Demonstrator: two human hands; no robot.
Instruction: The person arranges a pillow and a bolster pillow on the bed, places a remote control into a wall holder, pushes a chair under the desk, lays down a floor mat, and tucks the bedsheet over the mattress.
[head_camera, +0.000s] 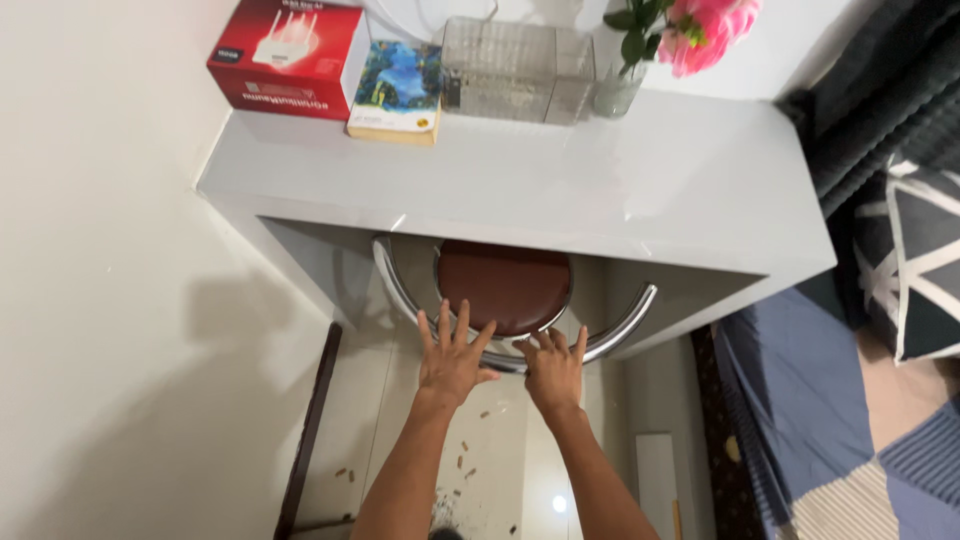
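We see a glossy white desk (600, 190) against the wall. Along its back edge sit a red box (285, 55), a paperback book (397, 90), a clear plastic basket (515, 70) and a glass vase (617, 90) of pink flowers.

red-and-white box (290, 55) (probably cardboard), desk's (560, 190) back-left corner

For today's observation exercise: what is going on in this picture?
A person reaches both hands down to a chair tucked under a white desk. The left hand and right hand rest on the chair's chrome backrest rail, fingers spread, by its brown round seat. On the desk sit a red box, a book, a clear container and pink flowers.
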